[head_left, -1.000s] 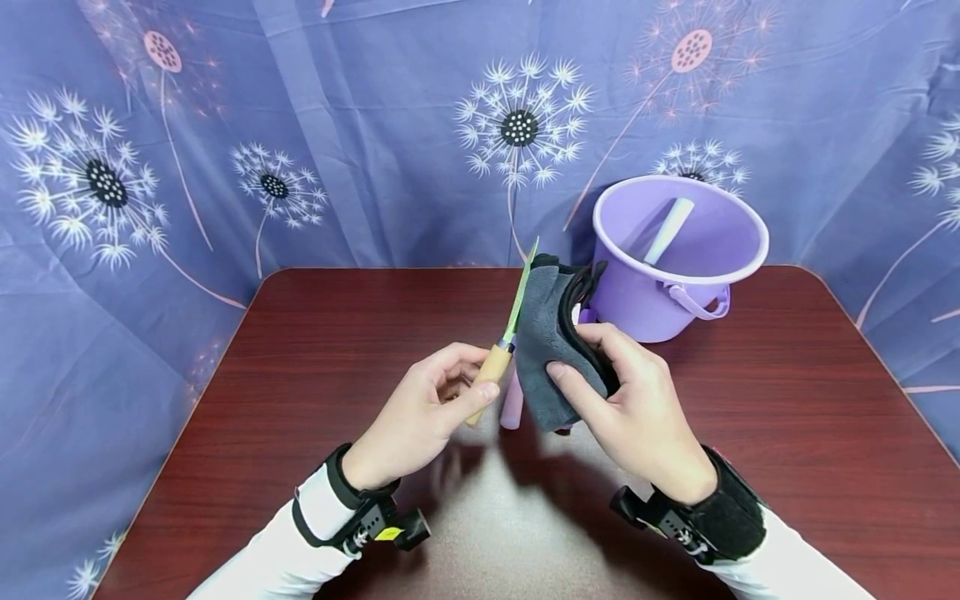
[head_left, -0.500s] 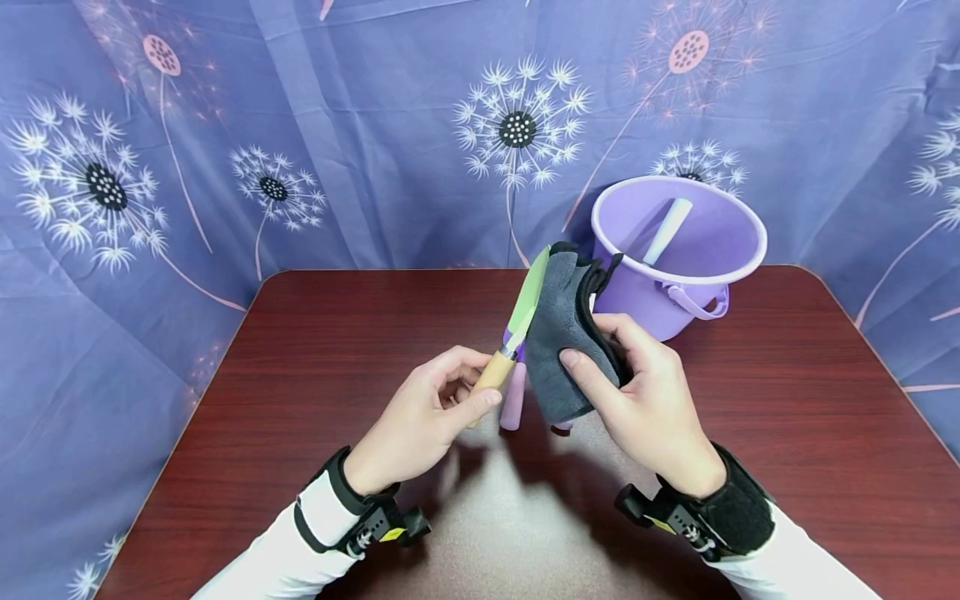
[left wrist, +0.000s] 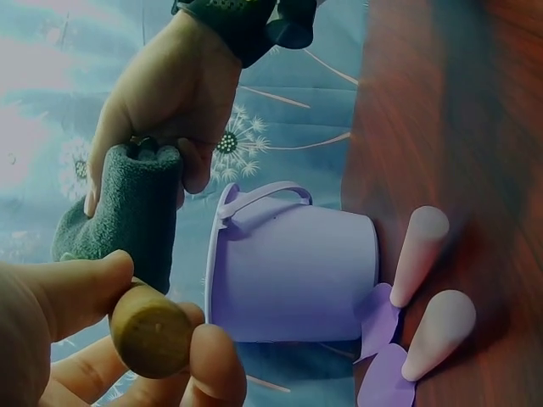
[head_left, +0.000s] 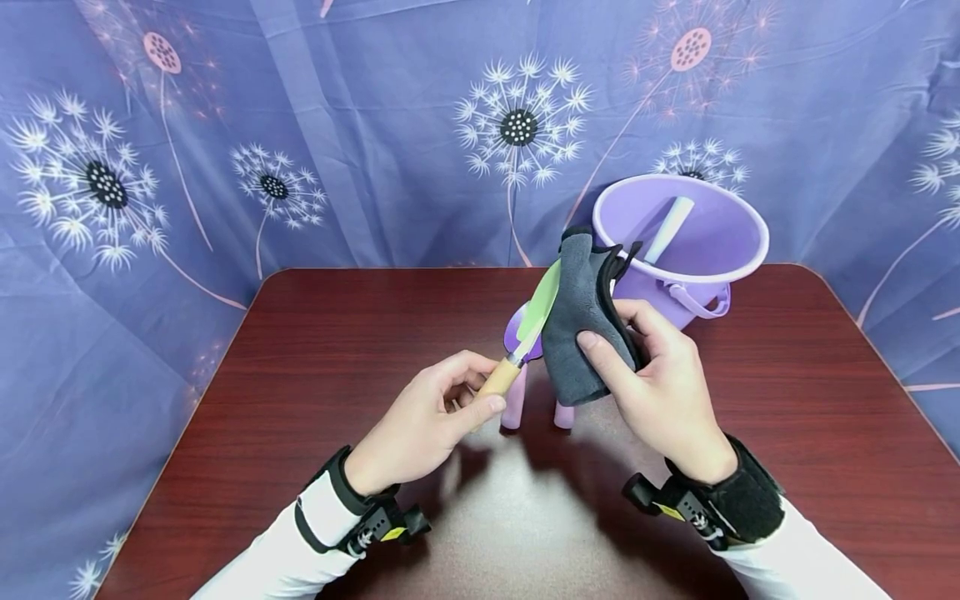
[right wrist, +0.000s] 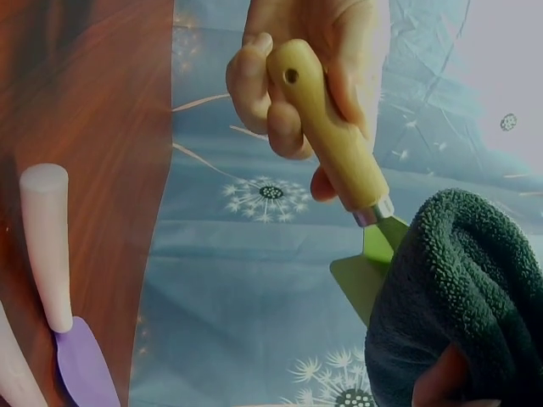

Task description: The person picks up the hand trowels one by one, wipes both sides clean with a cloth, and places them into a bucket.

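My left hand (head_left: 423,421) pinches the wooden handle of a small garden trowel (head_left: 542,300) between thumb and fingers. The green blade points up and to the right. A folded dark grey cloth (head_left: 581,333) lies against the blade's right edge, gripped by my right hand (head_left: 663,392). In the right wrist view the trowel's handle (right wrist: 331,127) shows whole, while the cloth (right wrist: 450,288) covers much of the blade. The left wrist view shows the handle's round end (left wrist: 153,331) between my fingertips.
Below the trowel, a purple trowel (head_left: 513,400) with a pale pink handle lies on the brown table (head_left: 337,333); a second similar pale handle (head_left: 564,415) is beside it. A purple bucket (left wrist: 293,271) stands behind on the right, with a pale handle (head_left: 670,229) leaning inside.
My right hand has shifted the cloth up and to the right. The trowel has tilted further right and its blade has turned flatter to view. Both pale handles below show more.
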`<state>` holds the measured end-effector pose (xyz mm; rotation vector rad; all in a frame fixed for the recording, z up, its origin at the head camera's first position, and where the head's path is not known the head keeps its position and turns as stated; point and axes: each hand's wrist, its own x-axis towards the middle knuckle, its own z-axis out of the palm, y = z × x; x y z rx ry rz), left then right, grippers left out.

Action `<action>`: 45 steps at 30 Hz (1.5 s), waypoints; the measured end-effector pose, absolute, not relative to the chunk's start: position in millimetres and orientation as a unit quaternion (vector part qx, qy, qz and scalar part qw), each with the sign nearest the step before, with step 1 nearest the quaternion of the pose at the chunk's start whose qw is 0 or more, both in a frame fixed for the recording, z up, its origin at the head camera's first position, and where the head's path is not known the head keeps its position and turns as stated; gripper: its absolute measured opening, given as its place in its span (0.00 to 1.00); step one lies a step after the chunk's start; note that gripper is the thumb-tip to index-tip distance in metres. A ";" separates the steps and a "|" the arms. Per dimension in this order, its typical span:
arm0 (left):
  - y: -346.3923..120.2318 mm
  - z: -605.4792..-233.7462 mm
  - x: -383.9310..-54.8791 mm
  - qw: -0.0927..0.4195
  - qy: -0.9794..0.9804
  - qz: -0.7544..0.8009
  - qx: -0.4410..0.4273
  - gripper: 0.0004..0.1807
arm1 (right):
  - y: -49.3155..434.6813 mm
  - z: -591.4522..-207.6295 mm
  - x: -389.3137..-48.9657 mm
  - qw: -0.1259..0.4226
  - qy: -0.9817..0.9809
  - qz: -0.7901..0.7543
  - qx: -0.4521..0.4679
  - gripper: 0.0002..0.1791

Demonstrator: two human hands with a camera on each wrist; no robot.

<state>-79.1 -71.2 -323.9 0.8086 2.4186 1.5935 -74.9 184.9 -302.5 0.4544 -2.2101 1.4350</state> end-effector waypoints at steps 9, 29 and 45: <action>-71.2 -322.8 -77.2 0.080 0.799 0.523 0.286 0.13 | 189.5 -302.7 -79.6 0.247 -0.810 0.511 0.151 0.13; -69.8 -316.4 -70.5 0.169 0.749 0.569 0.295 0.11 | 188.1 -301.0 -85.0 0.376 -0.826 0.390 0.153 0.19; -69.7 -311.3 -69.4 0.198 0.711 0.599 0.312 0.10 | 189.4 -308.6 -90.0 0.424 -0.829 0.290 0.221 0.18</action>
